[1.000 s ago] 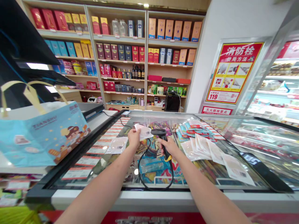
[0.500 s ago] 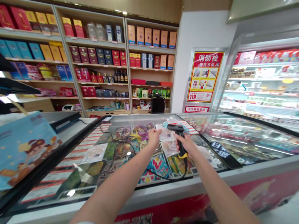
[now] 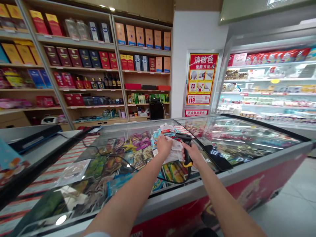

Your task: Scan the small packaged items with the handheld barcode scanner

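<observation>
My right hand (image 3: 195, 154) is wrapped round the handle of a black and yellow barcode scanner (image 3: 184, 136), whose head points left. Its black cable (image 3: 172, 181) loops down over the freezer's glass lid. In my left hand (image 3: 165, 147), closed fingers pinch a clear plastic packet (image 3: 176, 145) with a pale label, just left of the scanner. Beneath this packet, more pale clear wrapping lies on the glass, partly hidden by my hands. Blue and white packs (image 3: 163, 130) sit behind my left hand. Another clear packet (image 3: 74, 171) rests on the lid at the left.
The glass-topped chest freezer (image 3: 237, 176) holds many colourful packs. A black panel with white print (image 3: 216, 157) lies on its lid. Shelves of boxed bottles (image 3: 145, 75) stand behind, with a lit fridge (image 3: 271, 89) at the right and a counter (image 3: 56, 141) at the left.
The view has turned right. Both hands have moved right over the freezer with the scanner and packet. The packet now sits more tilted, and less of it shows.
</observation>
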A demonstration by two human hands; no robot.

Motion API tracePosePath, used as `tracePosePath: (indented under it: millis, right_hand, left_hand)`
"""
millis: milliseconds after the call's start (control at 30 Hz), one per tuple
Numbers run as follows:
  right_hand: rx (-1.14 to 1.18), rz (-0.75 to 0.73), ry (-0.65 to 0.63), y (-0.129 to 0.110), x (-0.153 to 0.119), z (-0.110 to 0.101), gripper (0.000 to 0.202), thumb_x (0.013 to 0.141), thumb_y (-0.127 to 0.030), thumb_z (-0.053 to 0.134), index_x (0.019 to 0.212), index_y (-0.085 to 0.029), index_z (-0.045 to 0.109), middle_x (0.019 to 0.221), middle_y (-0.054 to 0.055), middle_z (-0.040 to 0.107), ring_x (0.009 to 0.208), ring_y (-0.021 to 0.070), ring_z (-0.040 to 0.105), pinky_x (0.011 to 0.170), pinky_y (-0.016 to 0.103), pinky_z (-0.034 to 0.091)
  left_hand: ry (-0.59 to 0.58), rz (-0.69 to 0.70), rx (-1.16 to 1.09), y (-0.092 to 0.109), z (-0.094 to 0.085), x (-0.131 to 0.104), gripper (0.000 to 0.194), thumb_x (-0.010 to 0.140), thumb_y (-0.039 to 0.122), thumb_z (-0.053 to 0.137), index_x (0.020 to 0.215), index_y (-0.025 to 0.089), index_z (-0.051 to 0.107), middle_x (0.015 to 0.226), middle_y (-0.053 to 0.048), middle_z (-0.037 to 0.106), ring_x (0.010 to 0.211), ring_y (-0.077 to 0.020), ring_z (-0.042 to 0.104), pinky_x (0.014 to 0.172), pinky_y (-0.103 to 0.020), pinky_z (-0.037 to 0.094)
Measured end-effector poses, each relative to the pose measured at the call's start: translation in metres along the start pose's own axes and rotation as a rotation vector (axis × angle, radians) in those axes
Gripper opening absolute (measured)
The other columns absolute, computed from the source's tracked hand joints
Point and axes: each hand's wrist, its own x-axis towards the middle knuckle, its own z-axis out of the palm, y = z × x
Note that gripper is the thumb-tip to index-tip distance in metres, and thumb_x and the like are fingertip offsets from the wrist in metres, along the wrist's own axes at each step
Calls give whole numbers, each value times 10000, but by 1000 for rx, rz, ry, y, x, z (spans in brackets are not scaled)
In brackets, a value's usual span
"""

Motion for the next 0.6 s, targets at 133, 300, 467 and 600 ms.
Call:
tracePosePath:
  millis: [133, 300, 467, 600]
  right_hand:
    - [22, 8, 14, 4, -2, 1, 295, 702, -383, 710, 695, -199, 480, 469, -54, 533, 340, 93, 473, 329, 220, 442]
    - [24, 0, -1, 3, -4, 4, 300, 689, -395, 716, 689, -192, 495, 470, -47, 538, 334, 90, 471, 322, 218, 444]
    - [20, 14, -48, 5, -4, 25, 307, 687, -404, 719, 682, -196, 493, 463, -41, 540, 336, 96, 476, 314, 221, 443]
    - [16, -19, -120, 10, -6, 58, 368, 627, -431, 762, 719, -191, 500, 492, -52, 554, 348, 92, 486, 321, 219, 452]
  left_hand:
    - [-1, -44, 16, -1, -2, -2, 200, 680, 208, 605, 869, 172, 550, 997, -108, 581, 891, -232, 583, 780, -322, 419]
    - [35, -29, -50, -9, -21, 4, 89, 734, 264, 585, 751, 182, 554, 902, -69, 584, 866, -201, 574, 777, -295, 412]
    - [125, -86, -47, -44, -62, 15, 88, 731, 260, 604, 717, 175, 584, 906, -65, 597, 868, -187, 575, 772, -278, 417]
    - [182, -119, 58, -88, -107, 23, 125, 755, 293, 607, 728, 171, 608, 930, -74, 620, 929, -191, 586, 809, -272, 416]
